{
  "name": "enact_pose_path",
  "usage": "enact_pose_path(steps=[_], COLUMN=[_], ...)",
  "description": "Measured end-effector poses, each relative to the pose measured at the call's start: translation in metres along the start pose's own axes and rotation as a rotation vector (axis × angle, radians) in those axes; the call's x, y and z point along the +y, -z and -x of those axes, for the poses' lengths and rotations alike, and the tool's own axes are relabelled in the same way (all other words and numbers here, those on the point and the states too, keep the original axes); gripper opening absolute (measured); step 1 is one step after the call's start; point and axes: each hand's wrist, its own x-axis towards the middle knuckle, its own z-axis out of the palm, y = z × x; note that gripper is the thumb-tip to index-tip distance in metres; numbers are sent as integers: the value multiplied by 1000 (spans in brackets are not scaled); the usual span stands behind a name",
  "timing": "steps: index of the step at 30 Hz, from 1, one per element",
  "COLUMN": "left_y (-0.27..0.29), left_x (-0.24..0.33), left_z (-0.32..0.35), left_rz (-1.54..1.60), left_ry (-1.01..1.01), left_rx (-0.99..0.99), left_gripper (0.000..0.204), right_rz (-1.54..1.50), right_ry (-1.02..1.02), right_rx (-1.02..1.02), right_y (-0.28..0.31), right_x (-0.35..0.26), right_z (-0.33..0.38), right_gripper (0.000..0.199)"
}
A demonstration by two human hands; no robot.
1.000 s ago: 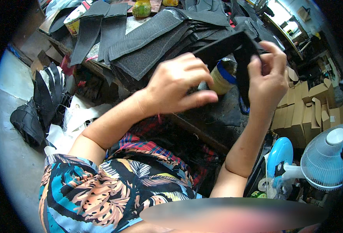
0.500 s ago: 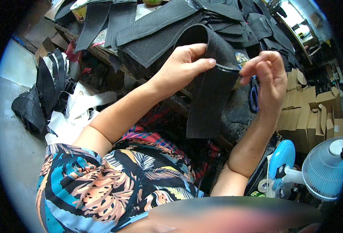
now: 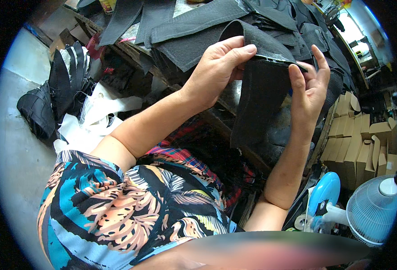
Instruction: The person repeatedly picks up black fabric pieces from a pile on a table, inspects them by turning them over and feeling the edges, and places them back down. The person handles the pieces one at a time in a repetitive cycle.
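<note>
— So, what is the person holding up over the workbench point(image 3: 234, 96)?

— A long black strap point(image 3: 261, 99), wide and stiff-looking. The left hand point(image 3: 218, 67) is closing round its upper bend, fingers lying flat along the top edge and the thumb tucked behind. The right hand point(image 3: 308, 87) is standing upright against the strap's right edge, thumb pressing on the front face, the other fingers reaching up behind it.

— Which way is the strap running?

— Its long axis is hanging almost straight down from the two hands, the free end dangling toward the person's lap. At the top it is curving over and back toward the pile of black straps point(image 3: 185, 22) lying across the bench. The fold is sitting between the hands, the left one gripping nearer to the bend, the right one a little lower on the side.

— Is either hand free?

— No, both are holding the strap; neither is spread wide. Something thin is showing at the right fingertips, too small to tell what.

— And round about?

— Stacked cardboard boxes point(image 3: 356, 144) are standing to the right, a small white fan point(image 3: 374, 209) just below them, and a heap of white bags point(image 3: 90, 119) is lying on the floor at the left.
</note>
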Motion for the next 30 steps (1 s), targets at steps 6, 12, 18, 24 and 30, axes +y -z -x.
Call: enact_pose_path(steps=[6, 12, 18, 24, 30], left_y=[-8, -6, -7, -2, 8], left_x=[-2, 2, 1, -2, -3], left_z=[5, 5, 7, 6, 4], left_rz=[-236, -240, -155, -184, -2], left_ry=[-97, -50, 49, 5, 134], left_rx=[54, 49, 9, 54, 54], left_gripper=[23, 22, 29, 29, 24], right_rz=[-655, -847, -901, -901, -902], right_ry=[-165, -229, -321, -307, -345], right_rx=[-39, -143, -172, -174, -131], right_y=[-7, -17, -24, -31, -30], right_x=[-1, 1, 3, 4, 1], right_z=[1, 8, 13, 15, 15], right_gripper=[78, 83, 83, 86, 80])
